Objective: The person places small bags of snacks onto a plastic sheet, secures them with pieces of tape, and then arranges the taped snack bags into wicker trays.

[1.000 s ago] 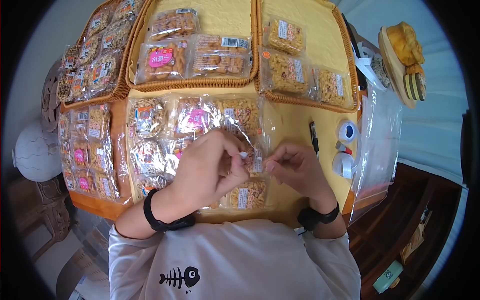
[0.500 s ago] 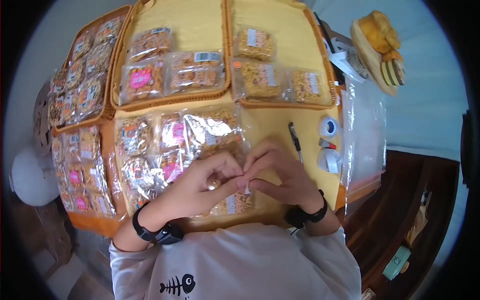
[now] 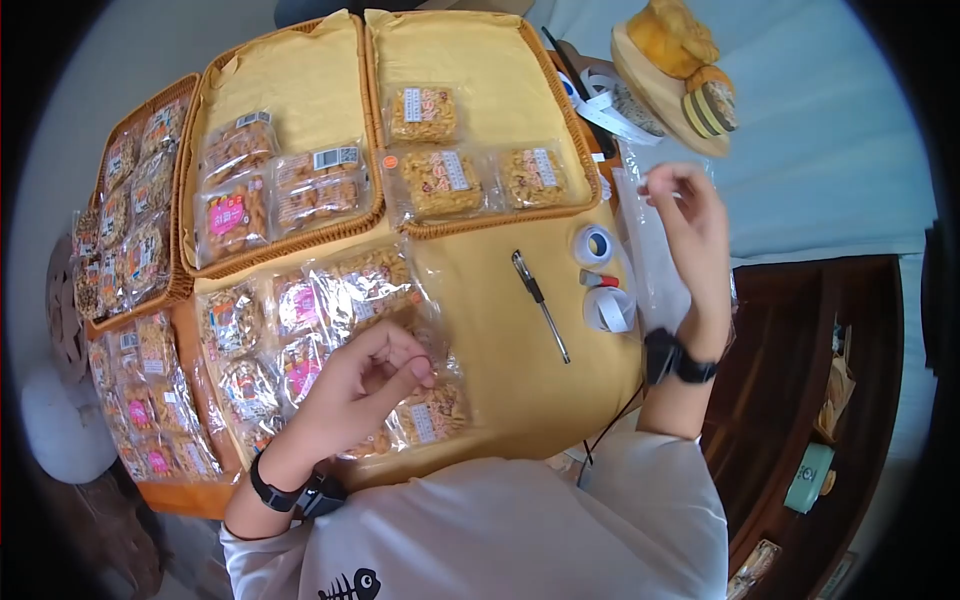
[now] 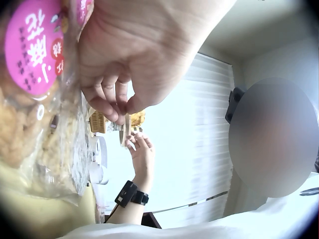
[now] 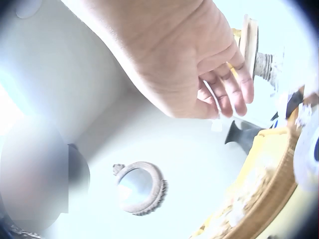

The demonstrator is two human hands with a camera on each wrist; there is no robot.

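Note:
My left hand [image 3: 375, 385] hovers over the lower right of a clear plastic bag [image 3: 320, 345] of packaged snacks. Its fingers curl in towards the thumb; whether anything thin lies between them I cannot tell. In the left wrist view, a snack pack with a pink label [image 4: 35, 47] is beside this hand. My right hand [image 3: 695, 240] is raised at the right, above clear plastic sheeting [image 3: 655, 265]. A small white scrap [image 5: 216, 125] shows at its thumb tip in the right wrist view, the bent fingers close by.
Three wicker baskets [image 3: 480, 228] with snack packs line the back. Another filled bag [image 3: 150, 400] lies at the left. A pen [image 3: 540, 305], a tape roll [image 3: 592, 245] and a white roll [image 3: 608, 310] lie at the right. Beyond them is a wooden board [image 3: 640, 75] with bread-like items.
Both hands met over the snack bag at a small white piece; they are now apart. My right hand has swung out right and up, while the left stays over the bag. The head view has shifted.

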